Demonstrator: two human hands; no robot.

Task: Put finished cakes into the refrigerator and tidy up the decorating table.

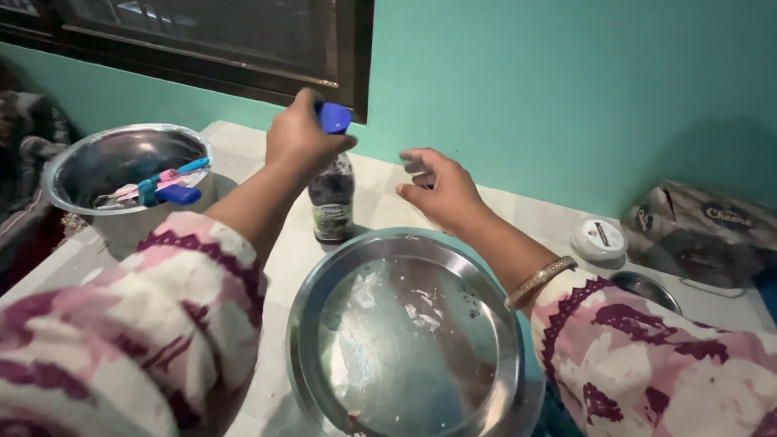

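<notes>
A: What is the left hand (pixel 301 139) doing?

B: It is wrapped around the top of a small bottle (pixel 333 198), fingers curled over its blue cap (pixel 333 118). The bottle stands upright on the pale surface (pixel 243 150), close to the far wall, and it holds something dark.

A: And the right hand (pixel 441 188)?

B: It hovers just to the right of the bottle, holding nothing. The fingers are loosely bent and slightly apart, pointing toward the bottle without touching it. A thin bangle (pixel 540 280) sits on that wrist.

A: What lies near the person?

B: A wide steel plate (pixel 324 275), right in front, between the two patterned sleeves. It has wet smears and a few dark crumbs on it.

A: Anything to the left?

B: A steel bowl (pixel 65 166) at the far left of the surface. Inside it lie some utensils with blue and pink handles (pixel 166 186).

A: To the right?

B: A small round white lid (pixel 598 239) near the wall, a crumpled printed bag (pixel 700 231) beyond it, and the rim of another steel dish (pixel 643 285) beside the right sleeve.
</notes>
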